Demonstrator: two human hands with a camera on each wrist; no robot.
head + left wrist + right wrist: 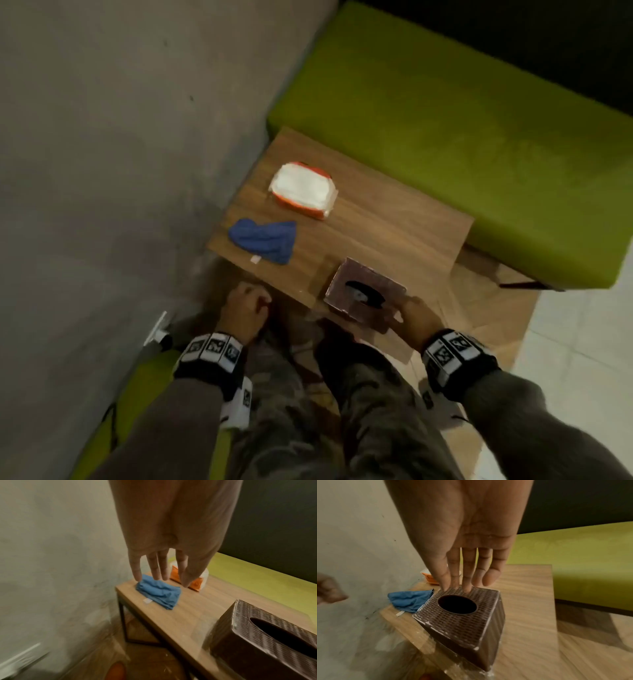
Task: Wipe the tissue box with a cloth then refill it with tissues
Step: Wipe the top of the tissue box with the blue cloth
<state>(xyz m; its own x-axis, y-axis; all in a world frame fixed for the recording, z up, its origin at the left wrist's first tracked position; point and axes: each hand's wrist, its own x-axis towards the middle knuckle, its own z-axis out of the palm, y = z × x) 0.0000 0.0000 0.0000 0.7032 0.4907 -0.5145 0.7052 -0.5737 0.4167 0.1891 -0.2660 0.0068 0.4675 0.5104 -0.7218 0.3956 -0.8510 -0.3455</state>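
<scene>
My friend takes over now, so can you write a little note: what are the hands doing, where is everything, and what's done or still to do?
Left hand: holds nothing, low near the table's front-left edge.
Right hand: open, its fingers straight, reaching at the brown tissue box; contact is unclear.
The box stands at the table's near edge, its opening dark, no tissue sticking out.
Blue cloth lies crumpled near the table's left side, untouched.
Tissue pack, white and orange, lies further back.
Done: nothing visible yet.
Left: pick up the cloth, wipe the box, then refill it from the pack.
</scene>
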